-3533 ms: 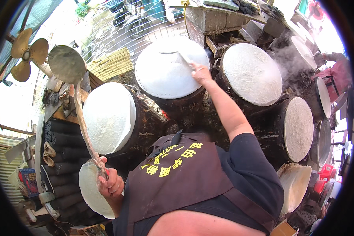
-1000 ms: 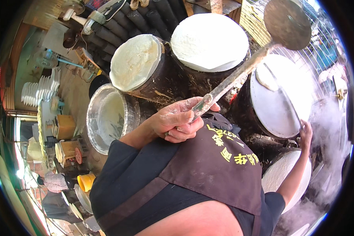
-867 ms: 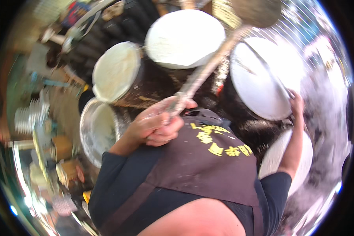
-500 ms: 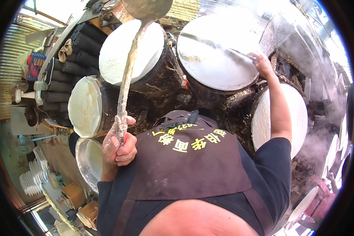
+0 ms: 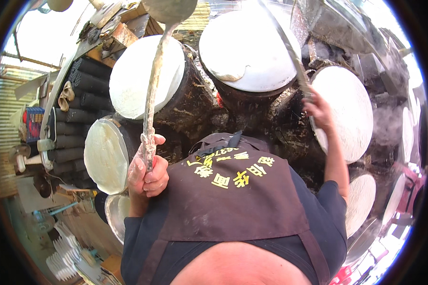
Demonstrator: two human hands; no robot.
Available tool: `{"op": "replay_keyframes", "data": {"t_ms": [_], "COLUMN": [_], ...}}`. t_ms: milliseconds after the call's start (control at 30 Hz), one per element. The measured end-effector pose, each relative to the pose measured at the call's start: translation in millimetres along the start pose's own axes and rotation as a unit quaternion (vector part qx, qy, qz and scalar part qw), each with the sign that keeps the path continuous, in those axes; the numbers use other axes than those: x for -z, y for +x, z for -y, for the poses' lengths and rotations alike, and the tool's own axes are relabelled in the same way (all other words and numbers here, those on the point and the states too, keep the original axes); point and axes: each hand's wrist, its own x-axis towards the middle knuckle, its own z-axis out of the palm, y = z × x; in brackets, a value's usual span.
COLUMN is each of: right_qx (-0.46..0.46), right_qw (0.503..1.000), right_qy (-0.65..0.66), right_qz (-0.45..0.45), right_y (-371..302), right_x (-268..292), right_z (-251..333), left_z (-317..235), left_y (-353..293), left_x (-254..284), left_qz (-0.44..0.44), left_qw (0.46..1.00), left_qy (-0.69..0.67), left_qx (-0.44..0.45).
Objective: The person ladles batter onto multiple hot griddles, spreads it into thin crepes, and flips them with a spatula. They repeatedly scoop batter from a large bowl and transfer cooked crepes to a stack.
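Note:
My left hand is closed around the crusted handle of a long ladle, held upright with its round bowl at the top edge of the picture. My right hand, slightly blurred, grips the lower end of a long, thin flat metal tool that slants up and away. This tool passes in front of the right rim of a white round surface on a dark drum. A loose, off-white flap lies on that surface's near edge. Right of my right hand stands another white round top.
More drums surround me: a white-topped one at far left and a thin-sheeted one nearer. A pale metal basin sits beside my left arm. Black cylinders are stacked on the left. White round tops continue at right, with steam.
The flat tool has swung from lying across the far white surface to a steep slant along its right side. My right hand has come nearer. The whole view has shifted, and steam is thinner.

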Motion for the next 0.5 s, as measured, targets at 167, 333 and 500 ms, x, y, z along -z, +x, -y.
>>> {"op": "replay_keyframes", "data": {"t_ms": [167, 333, 500], "right_qx": [-0.034, 0.033, -0.128], "right_qw": [0.983, 0.999, 0.986], "right_qy": [0.163, 0.025, 0.107], "right_qz": [0.082, -0.031, -0.019], "right_y": [-15, 7, -59], "right_x": [-221, -300, -238], "right_z": [30, 15, 20], "left_z": [-22, -50, -55], "left_y": [-18, -45, -75], "left_x": [16, 26, 70], "left_qz": [0.020, -0.013, -0.013], "left_qw": [1.000, 1.000, 0.998], "left_qy": [-0.007, 0.003, -0.009], "left_qx": [0.008, 0.028, 0.068]}}
